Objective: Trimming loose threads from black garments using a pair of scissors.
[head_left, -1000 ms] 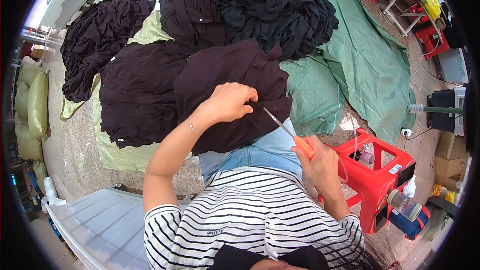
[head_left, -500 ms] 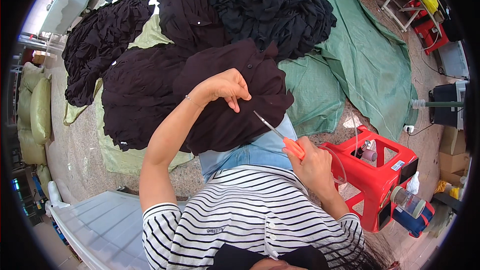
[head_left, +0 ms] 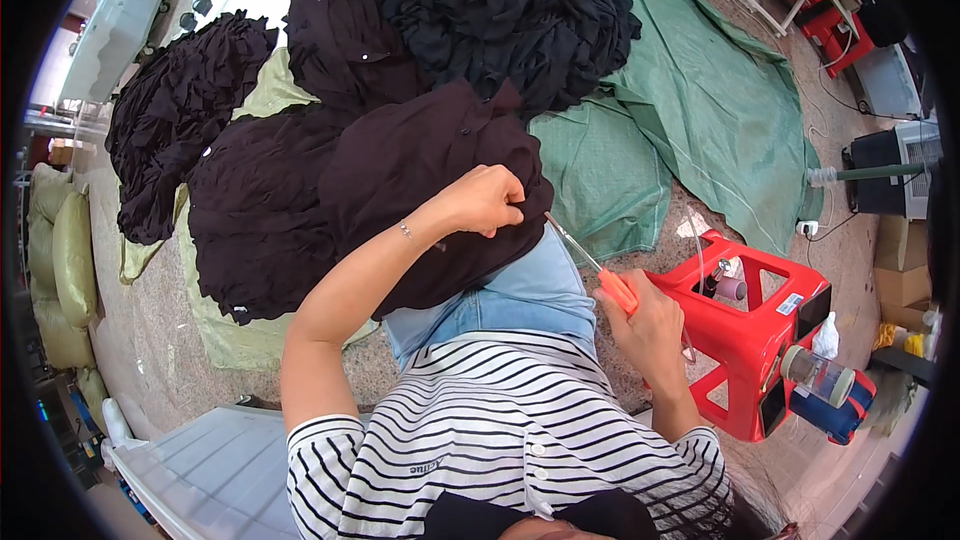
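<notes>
A dark brown garment [head_left: 430, 155] lies over my lap and blue jeans [head_left: 510, 300]. My left hand [head_left: 487, 200] pinches its near edge with the fingers closed on the cloth. My right hand [head_left: 650, 330] grips orange-handled scissors [head_left: 590, 265]. Their thin blades point up and left, with the tip right at the garment's edge beside my left hand. I cannot tell whether the blades are apart.
Heaps of black and dark brown garments [head_left: 500, 10] lie beyond on a green tarp [head_left: 690, 100] and pale sacking [head_left: 240, 340]. A red plastic stool [head_left: 760, 320] with small items stands at my right, a bottle [head_left: 825, 380] beside it. Stuffed sacks [head_left: 70, 260] line the left.
My left hand rose a little with the cloth, then came back down. The scissors stayed in my right hand, their tip kept at the garment's edge.
</notes>
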The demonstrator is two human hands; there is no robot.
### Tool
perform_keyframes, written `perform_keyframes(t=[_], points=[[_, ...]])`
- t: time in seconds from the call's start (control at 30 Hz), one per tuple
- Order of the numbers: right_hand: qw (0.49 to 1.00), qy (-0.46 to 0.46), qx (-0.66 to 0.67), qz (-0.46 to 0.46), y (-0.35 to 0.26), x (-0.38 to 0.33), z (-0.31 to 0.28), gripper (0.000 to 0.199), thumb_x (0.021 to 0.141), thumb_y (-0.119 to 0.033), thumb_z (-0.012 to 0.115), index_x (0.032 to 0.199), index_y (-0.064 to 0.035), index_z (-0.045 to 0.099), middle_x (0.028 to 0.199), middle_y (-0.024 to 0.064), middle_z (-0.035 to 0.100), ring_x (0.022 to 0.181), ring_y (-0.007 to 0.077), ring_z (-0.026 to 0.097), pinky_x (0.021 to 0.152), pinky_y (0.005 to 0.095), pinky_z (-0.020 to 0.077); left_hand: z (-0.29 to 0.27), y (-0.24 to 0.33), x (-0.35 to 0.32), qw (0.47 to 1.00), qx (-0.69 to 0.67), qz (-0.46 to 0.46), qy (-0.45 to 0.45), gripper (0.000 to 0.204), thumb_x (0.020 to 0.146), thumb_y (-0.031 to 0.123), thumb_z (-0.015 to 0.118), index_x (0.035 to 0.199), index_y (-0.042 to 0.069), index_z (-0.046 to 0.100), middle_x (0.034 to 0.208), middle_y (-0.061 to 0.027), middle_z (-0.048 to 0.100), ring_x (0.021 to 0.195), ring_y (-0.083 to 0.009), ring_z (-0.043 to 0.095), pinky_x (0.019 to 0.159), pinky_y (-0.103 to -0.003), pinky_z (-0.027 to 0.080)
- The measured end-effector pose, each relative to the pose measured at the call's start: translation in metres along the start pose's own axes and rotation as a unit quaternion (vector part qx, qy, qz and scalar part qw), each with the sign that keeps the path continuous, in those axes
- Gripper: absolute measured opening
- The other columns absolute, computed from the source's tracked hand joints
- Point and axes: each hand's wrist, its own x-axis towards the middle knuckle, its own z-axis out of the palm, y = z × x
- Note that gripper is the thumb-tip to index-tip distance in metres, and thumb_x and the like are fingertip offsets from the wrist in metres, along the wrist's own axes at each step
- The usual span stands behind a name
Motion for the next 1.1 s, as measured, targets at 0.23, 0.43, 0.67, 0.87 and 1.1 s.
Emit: perform_keyframes(t=[0.23, 0.43, 0.67, 0.87, 1.1], points=[[0.999, -0.033, 0.018, 0.025, -0.006, -0.007, -0.001, 0.026, 0.088, -0.03, 0.073, 0.091, -0.0059, 0.063, 0.068, 0.0173, 0.065, 0.062, 0.0403, 0.064, 0.052, 0.0464, 0.046, 0.008, -0.018, 0.012, 0.956, -0.291, -0.038, -0.003, 0.019, 0.095, 0.004, 0.056, 0.08, -0.008, 0.06, 0.071, -0.0069, 0.062, 0.062, -0.0193, 0.072, 0.054, -0.027, 0.057], [0.999, -0.044, 0.009, 0.021, -0.002, -0.003, -0.003, 0.027, 0.088, -0.03, 0.074, 0.089, -0.006, 0.062, 0.066, 0.0169, 0.064, 0.06, 0.0399, 0.064, 0.051, 0.0464, 0.0456, 0.007, -0.017, 0.013, 0.95, -0.307, -0.052, 0.001, 0.019, 0.097, 0.005, 0.055, 0.083, -0.007, 0.059, 0.072, -0.0075, 0.061, 0.064, -0.0219, 0.073, 0.056, -0.027, 0.058], [0.998, 0.014, 0.04, 0.045, 0.003, 0.002, 0.003, 0.026, 0.09, -0.03, 0.073, 0.095, -0.0059, 0.063, 0.066, 0.0173, 0.063, 0.061, 0.0402, 0.063, 0.053, 0.0443, 0.0459, 0.009, -0.011, 0.009, 0.968, -0.248, -0.04, 0.023, 0.02, 0.094, 0.011, 0.061, 0.082, -0.004, 0.061, 0.072, -0.008, 0.063, 0.06, -0.0189, 0.071, 0.053, -0.029, 0.055], [0.983, 0.086, 0.097, 0.133, 0.027, 0.021, 0.006, 0.027, 0.092, -0.032, 0.07, 0.098, -0.007, 0.062, 0.069, 0.0185, 0.064, 0.067, 0.0432, 0.064, 0.057, 0.0476, 0.0469, -0.027, 0.013, -0.02, 0.948, 0.181, -0.014, 0.26, 0.042, 0.073, 0.036, 0.08, 0.108, 0.016, 0.068, 0.098, -0.0141, 0.073, 0.098, -0.0356, 0.068, 0.082, -0.047, 0.053], [0.971, 0.138, 0.119, 0.154, 0.059, 0.025, 0.007, 0.027, 0.093, -0.028, 0.069, 0.107, -0.0055, 0.064, 0.077, 0.0212, 0.066, 0.072, 0.0415, 0.067, 0.061, 0.0447, 0.0493, -0.135, -0.118, -0.064, 0.589, -0.591, 0.15, 0.53, 0.038, 0.096, 0.026, 0.066, 0.12, -0.004, 0.064, 0.117, -0.0104, 0.068, 0.106, -0.0173, 0.065, 0.095, -0.034, 0.051]])
